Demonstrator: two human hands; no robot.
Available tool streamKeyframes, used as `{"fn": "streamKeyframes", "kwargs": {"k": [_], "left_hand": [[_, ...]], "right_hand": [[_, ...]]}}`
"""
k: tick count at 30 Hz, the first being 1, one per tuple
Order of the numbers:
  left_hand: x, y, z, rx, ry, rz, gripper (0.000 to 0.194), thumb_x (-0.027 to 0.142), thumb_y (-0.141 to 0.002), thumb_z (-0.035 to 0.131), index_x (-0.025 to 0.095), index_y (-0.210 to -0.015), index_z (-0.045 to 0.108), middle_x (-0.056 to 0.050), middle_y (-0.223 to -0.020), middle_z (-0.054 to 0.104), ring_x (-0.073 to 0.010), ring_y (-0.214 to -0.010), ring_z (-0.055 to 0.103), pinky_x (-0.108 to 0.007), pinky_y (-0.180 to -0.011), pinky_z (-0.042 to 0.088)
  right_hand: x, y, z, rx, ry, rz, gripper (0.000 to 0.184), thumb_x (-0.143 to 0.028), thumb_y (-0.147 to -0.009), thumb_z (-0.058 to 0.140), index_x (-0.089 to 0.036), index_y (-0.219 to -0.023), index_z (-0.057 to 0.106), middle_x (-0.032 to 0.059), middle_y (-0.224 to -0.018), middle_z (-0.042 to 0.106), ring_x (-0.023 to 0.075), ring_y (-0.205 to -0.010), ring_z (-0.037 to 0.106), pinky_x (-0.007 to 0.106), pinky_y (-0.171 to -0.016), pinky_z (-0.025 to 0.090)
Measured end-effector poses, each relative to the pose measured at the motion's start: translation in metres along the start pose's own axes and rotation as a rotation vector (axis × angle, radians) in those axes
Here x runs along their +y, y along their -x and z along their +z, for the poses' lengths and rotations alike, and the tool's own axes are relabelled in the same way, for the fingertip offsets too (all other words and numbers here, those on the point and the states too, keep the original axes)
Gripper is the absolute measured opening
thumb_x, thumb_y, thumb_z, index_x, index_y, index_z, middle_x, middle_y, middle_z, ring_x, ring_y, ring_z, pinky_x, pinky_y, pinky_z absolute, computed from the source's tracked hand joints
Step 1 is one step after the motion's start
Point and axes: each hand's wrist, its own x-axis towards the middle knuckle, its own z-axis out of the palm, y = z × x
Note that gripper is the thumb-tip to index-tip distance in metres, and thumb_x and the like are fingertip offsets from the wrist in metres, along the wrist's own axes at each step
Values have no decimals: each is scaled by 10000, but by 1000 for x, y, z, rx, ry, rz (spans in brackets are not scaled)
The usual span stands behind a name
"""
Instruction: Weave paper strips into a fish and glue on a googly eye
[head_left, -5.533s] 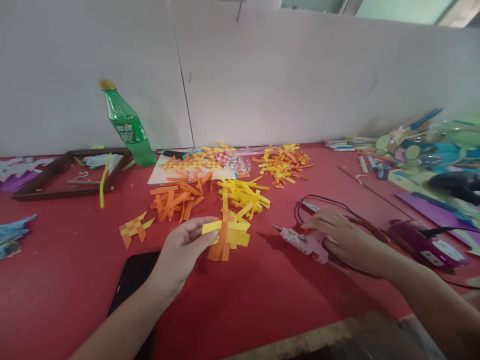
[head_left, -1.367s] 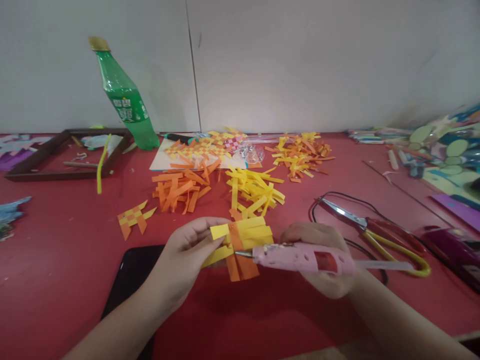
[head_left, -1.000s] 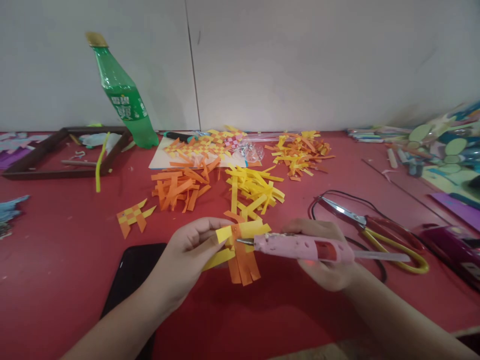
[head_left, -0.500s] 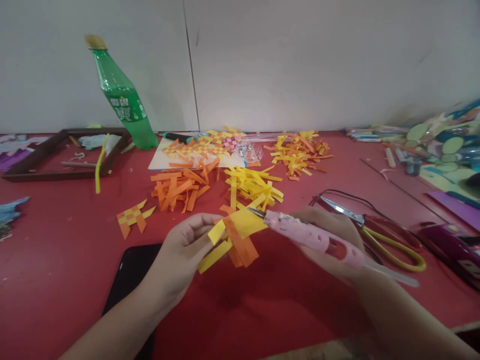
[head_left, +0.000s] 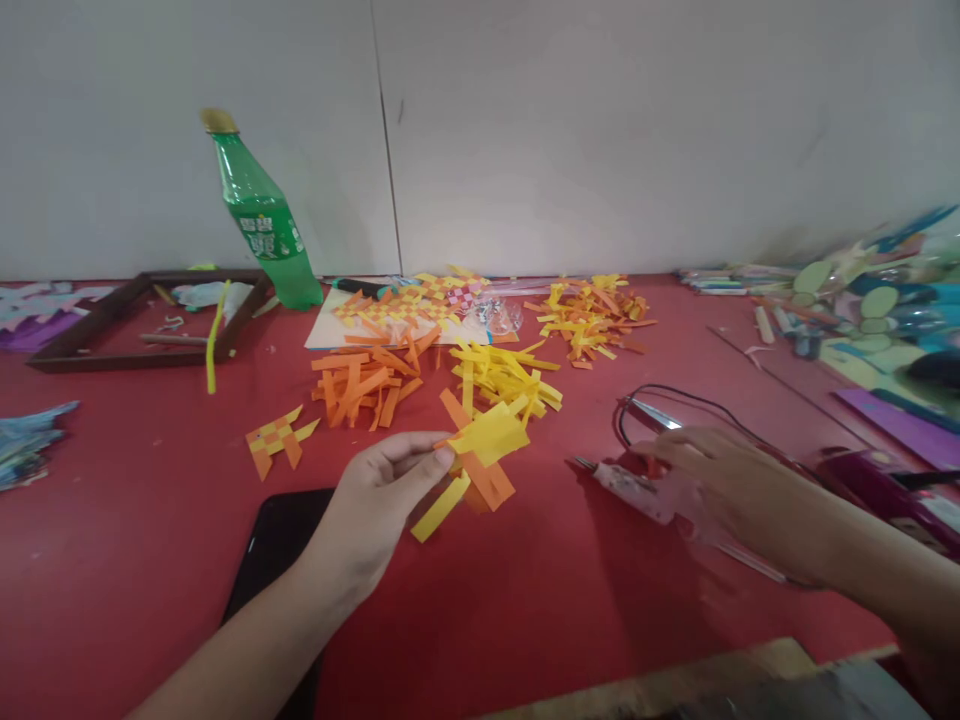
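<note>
My left hand [head_left: 379, 495] pinches a woven piece of yellow and orange paper strips [head_left: 480, 455] and holds it just above the red table [head_left: 135, 520]. My right hand [head_left: 724, 480] rests over a pink glue gun [head_left: 637, 490] that lies on the table to the right, nozzle pointing left. Its fingers are curled round the gun's body. A black cord [head_left: 660, 395] loops behind the gun.
Piles of loose orange strips [head_left: 360, 380] and yellow strips [head_left: 502, 380] lie behind the woven piece, with a small finished weave [head_left: 277, 440] at left. A green bottle [head_left: 262, 230], a wooden frame [head_left: 142, 320], a black phone [head_left: 277, 540] and scissors [head_left: 652, 412] are around.
My right hand has carried the glue gun away from the woven piece and lowered it onto the table at right. The left hand has kept its hold on the piece, now tilted.
</note>
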Motion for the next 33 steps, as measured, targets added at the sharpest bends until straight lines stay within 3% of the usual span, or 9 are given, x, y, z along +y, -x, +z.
{"fn": "streamKeyframes", "kwargs": {"k": [3, 5, 7, 9, 13, 15, 18, 21, 33], "left_hand": [[-1, 1, 1, -10, -47, 18, 183, 295, -685, 858, 193, -817, 783, 2, -764, 783, -93, -705, 697, -156, -679, 530], [-1, 2, 2, -18, -92, 34, 171, 302, -697, 846, 189, -810, 785, -8, -752, 785, -97, -674, 693, -160, -647, 526], [0, 2, 1, -46, -139, 52, 161, 308, -712, 833, 185, -804, 786, -19, -759, 791, -100, -659, 692, -163, -633, 526], [0, 2, 1, -76, -160, 68, 160, 312, -713, 831, 184, -798, 785, -27, -776, 799, -109, -671, 705, -167, -639, 535], [-2, 5, 1, -101, -204, 87, 164, 310, -700, 835, 193, -802, 784, -32, -775, 807, -143, -713, 735, -187, -665, 559], [-3, 6, 1, -122, -254, 97, 148, 305, -716, 821, 196, -809, 785, -38, -795, 811, -161, -748, 747, -201, -689, 567], [-3, 8, 3, -150, -312, 114, 134, 299, -733, 804, 197, -819, 786, -51, -818, 812, -182, -765, 754, -224, -702, 575], [-2, 8, 3, -168, -349, 121, 152, 316, -740, 796, 205, -843, 788, -57, -839, 812, -200, -786, 755, -245, -711, 579], [-4, 10, 2, -185, -428, 149, 127, 338, -771, 758, 212, -792, 769, -27, -732, 766, -143, -661, 665, -203, -604, 502]], "right_hand": [[-52, -25, -13, 214, 68, 222, 335, -239, -854, 544, -260, -1181, 612, 119, -1067, 706, 331, -968, 675, 491, -763, 553], [-95, -52, -15, 277, -28, 292, 264, -319, -887, 585, -257, -1144, 584, 100, -1016, 702, 279, -914, 685, 411, -715, 564], [-128, -79, -11, 331, -202, 243, 218, -361, -891, 606, -250, -1078, 585, 77, -936, 701, 234, -844, 684, 358, -694, 565], [-144, -100, 0, 380, -287, 212, 275, -362, -866, 651, -238, -1101, 583, 87, -993, 686, 248, -933, 661, 394, -789, 564], [-136, -112, 28, 426, -500, 230, 355, -369, -827, 710, -237, -1135, 593, 103, -1132, 627, 265, -1101, 604, 453, -933, 530], [-130, -108, 37, 405, -716, 245, 373, -348, -832, 714, -245, -1160, 570, 89, -1133, 636, 226, -1058, 635, 397, -891, 563], [-129, -102, 43, 416, -909, 302, 282, -301, -854, 692, -237, -1104, 577, 47, -977, 682, 154, -841, 685, 270, -712, 596], [-134, -100, 43, 443, -903, 372, 185, -262, -854, 682, -226, -1019, 607, 24, -880, 698, 128, -736, 693, 222, -642, 591], [-140, -96, 36, 480, -896, 360, 226, -209, -803, 725, -225, -1009, 634, 24, -887, 712, 119, -718, 705, 187, -596, 597]]}}
